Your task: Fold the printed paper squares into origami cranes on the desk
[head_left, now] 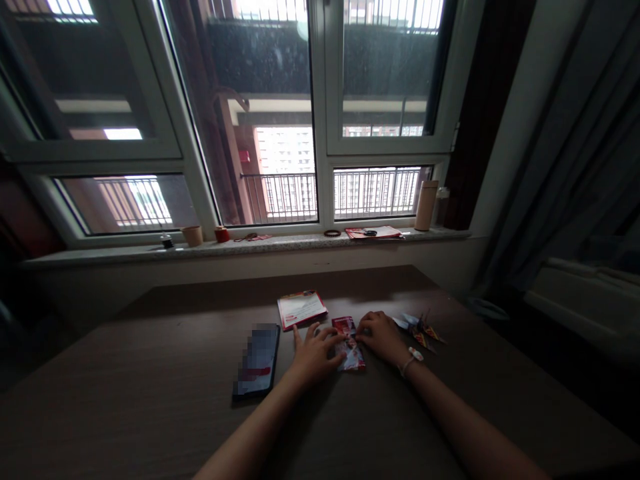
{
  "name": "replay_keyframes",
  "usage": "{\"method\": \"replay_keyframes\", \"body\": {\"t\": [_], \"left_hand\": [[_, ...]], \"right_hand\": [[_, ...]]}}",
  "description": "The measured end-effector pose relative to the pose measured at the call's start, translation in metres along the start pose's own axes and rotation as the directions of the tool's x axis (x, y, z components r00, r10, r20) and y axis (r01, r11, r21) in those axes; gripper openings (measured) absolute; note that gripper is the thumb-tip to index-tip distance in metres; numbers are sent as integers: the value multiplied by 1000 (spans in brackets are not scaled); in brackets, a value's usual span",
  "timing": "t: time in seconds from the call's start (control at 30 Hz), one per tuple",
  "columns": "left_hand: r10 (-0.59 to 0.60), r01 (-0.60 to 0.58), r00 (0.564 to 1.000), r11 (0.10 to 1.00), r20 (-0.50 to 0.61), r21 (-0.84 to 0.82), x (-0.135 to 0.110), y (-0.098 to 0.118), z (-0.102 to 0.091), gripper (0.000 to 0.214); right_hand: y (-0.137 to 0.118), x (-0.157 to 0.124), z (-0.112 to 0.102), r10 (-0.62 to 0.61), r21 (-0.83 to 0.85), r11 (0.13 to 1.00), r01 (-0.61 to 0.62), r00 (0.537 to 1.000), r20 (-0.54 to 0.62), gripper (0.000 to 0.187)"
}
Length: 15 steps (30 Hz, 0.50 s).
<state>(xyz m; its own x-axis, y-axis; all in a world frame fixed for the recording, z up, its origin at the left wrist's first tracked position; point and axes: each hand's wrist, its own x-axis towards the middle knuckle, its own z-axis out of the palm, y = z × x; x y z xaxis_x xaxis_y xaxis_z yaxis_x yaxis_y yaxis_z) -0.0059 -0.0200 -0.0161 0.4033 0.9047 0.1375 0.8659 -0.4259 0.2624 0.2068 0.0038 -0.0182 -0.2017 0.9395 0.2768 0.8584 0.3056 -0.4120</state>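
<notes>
A small, shiny red-and-white printed packet (354, 360) lies on the brown table between my two hands. My left hand (315, 355) rests over its left side, with the fingers spread and the fingertips touching it. At its right edge, my right hand (384, 338) has the fingers bent and pressed together on the packet; the wrist wears a bracelet (415, 357). Right of that hand lie several folded pieces of printed paper (423, 337), partly behind it. A stack of red-edged printed cards (301, 309) sits just beyond my left hand.
A dark phone (257, 363) lies left of my left hand, its screen partly blurred out. Along the windowsill (295, 245) stand a paper cup (192, 235), a small red object (222, 234), red-edged papers (383, 233) and a tan bottle (426, 207). The table's far edge runs below the sill.
</notes>
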Motion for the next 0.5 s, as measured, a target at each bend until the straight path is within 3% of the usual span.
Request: {"method": "replay_keyframes", "body": {"t": [0.5], "left_hand": [[-19,19,1000,999,5,-39,1,-1,3,42]], "right_hand": [[22,4,-6,-85,202,977,68,993,79,16]]}}
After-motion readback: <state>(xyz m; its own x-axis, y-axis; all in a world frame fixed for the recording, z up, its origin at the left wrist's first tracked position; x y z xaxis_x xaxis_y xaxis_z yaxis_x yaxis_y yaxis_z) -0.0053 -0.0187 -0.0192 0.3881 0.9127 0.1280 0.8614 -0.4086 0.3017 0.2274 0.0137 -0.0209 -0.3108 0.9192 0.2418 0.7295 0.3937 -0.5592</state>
